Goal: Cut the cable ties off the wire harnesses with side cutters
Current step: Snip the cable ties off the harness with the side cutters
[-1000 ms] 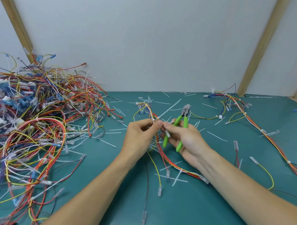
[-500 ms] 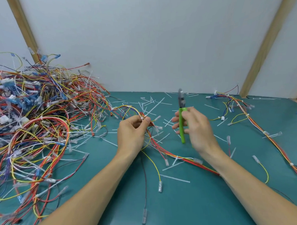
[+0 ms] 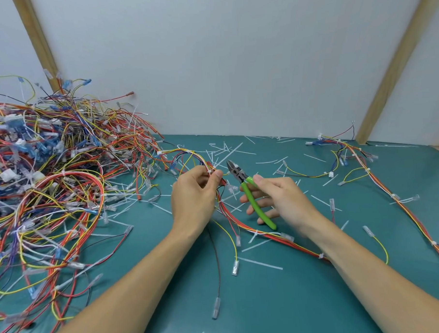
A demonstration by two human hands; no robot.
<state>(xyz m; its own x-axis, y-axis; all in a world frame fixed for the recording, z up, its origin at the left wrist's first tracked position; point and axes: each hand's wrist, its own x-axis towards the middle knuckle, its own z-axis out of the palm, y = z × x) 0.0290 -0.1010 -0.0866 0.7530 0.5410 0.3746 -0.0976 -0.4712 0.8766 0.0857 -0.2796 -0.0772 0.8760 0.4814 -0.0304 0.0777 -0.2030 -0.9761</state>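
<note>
My left hand pinches a wire harness of red, yellow and black wires just below a white cable tie. The harness trails down and to the right under my right forearm, with more white ties along it. My right hand grips the green-handled side cutters. Their steel jaws point up and left, slightly parted, a short way right of the tie and not touching it.
A big tangled heap of harnesses fills the left of the green mat. Another harness runs down the right side. Cut white tie pieces and loose terminals lie scattered around. A white wall stands behind.
My right hand turned the cutters from upright to tilted left and brought the jaws close to the tie. My left hand lifted the harness slightly and moved rightwards.
</note>
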